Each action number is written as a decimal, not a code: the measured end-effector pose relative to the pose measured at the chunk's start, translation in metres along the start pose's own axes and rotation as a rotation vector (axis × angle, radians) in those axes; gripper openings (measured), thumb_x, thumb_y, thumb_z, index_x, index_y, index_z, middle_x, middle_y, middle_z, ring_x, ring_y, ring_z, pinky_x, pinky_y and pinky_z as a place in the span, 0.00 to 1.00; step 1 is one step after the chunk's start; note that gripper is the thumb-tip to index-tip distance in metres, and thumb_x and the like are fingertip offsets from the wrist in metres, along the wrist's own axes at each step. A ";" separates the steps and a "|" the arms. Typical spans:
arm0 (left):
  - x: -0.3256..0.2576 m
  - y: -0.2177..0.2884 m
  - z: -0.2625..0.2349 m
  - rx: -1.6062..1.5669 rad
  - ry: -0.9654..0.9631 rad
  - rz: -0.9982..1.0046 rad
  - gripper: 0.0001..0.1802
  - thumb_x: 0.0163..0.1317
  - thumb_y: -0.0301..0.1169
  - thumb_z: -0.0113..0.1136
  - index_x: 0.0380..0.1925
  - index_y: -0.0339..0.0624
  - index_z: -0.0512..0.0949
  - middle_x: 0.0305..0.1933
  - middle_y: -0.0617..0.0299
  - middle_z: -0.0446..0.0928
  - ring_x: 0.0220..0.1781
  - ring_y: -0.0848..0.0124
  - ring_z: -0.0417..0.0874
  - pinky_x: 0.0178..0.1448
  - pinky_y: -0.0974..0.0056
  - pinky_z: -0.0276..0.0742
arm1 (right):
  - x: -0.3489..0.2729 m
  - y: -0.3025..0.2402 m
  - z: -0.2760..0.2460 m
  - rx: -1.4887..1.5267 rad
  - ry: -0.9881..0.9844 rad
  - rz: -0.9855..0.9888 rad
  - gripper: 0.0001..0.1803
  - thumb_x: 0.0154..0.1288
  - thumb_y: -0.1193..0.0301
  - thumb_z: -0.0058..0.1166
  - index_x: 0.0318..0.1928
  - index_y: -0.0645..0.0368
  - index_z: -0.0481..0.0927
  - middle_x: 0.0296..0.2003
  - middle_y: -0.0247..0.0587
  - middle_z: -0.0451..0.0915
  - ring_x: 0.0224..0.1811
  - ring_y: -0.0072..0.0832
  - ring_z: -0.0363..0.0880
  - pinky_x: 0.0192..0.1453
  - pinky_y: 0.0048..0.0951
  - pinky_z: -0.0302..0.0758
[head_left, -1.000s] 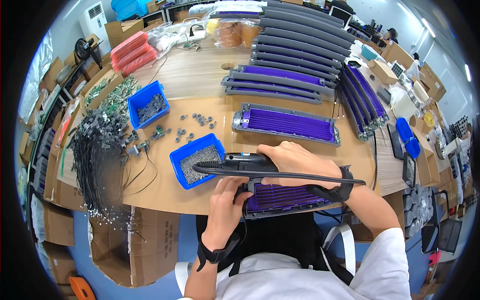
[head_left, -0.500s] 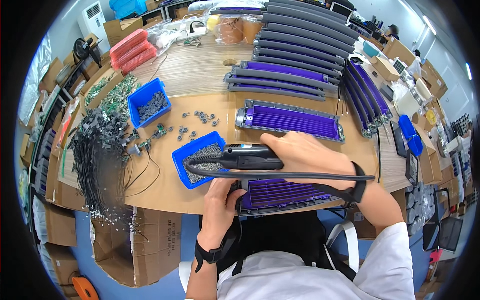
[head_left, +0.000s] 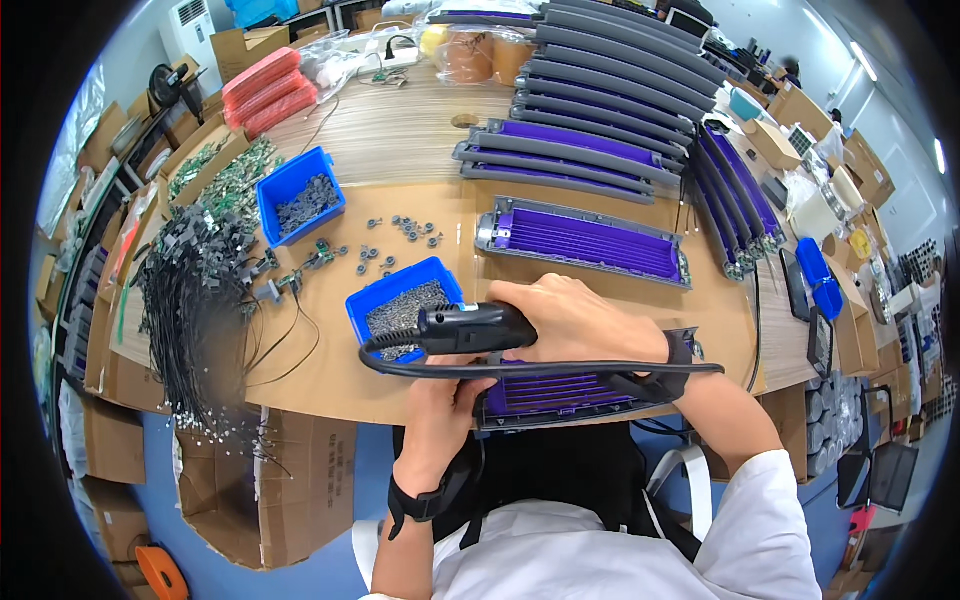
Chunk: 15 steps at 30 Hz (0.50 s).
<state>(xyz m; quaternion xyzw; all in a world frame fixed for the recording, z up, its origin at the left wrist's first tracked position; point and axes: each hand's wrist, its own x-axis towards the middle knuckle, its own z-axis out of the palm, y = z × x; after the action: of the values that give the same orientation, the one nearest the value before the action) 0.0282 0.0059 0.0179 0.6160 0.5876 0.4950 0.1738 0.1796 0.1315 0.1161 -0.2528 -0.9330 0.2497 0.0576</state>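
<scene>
Head view: right hand (head_left: 580,320) grips a black electric screwdriver (head_left: 475,328) over the purple finned panel (head_left: 560,392) at the desk (head_left: 400,130) edge; left hand (head_left: 450,400) steadies beneath. Best keep the bit upright, pressure gentle.

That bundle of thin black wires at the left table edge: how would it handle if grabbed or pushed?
The bundle of thin black wires is probably floppy: strands droop over the cardboard-covered table edge. It likely tangles and snags, since loose leads cross near the small connector parts. A push would probably drag strands unevenly rather than slide the bundle as one.
</scene>
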 end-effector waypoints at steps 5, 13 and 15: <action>0.000 0.005 -0.003 -0.028 -0.025 -0.078 0.19 0.51 0.16 0.66 0.46 0.33 0.79 0.49 0.52 0.80 0.48 0.59 0.83 0.52 0.61 0.79 | 0.013 0.009 0.000 0.129 -0.099 0.049 0.24 0.51 0.70 0.65 0.49 0.65 0.75 0.38 0.61 0.81 0.46 0.55 0.78 0.49 0.47 0.74; 0.004 0.006 -0.007 -0.117 -0.067 -0.140 0.20 0.49 0.16 0.67 0.45 0.32 0.79 0.49 0.54 0.80 0.49 0.61 0.83 0.54 0.62 0.80 | 0.014 0.020 0.001 0.187 -0.125 0.037 0.27 0.49 0.68 0.68 0.49 0.68 0.75 0.42 0.61 0.81 0.49 0.55 0.78 0.53 0.45 0.75; 0.004 0.007 -0.007 -0.125 -0.064 -0.149 0.19 0.49 0.16 0.67 0.44 0.32 0.79 0.49 0.53 0.80 0.49 0.59 0.83 0.53 0.61 0.80 | 0.014 0.020 0.002 0.201 -0.126 0.046 0.27 0.48 0.69 0.68 0.49 0.68 0.75 0.41 0.61 0.81 0.48 0.55 0.78 0.53 0.45 0.75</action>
<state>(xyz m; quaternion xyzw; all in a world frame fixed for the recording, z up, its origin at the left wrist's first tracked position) 0.0255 0.0052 0.0284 0.5740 0.5940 0.4965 0.2668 0.1762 0.1527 0.1039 -0.2510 -0.8988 0.3588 0.0181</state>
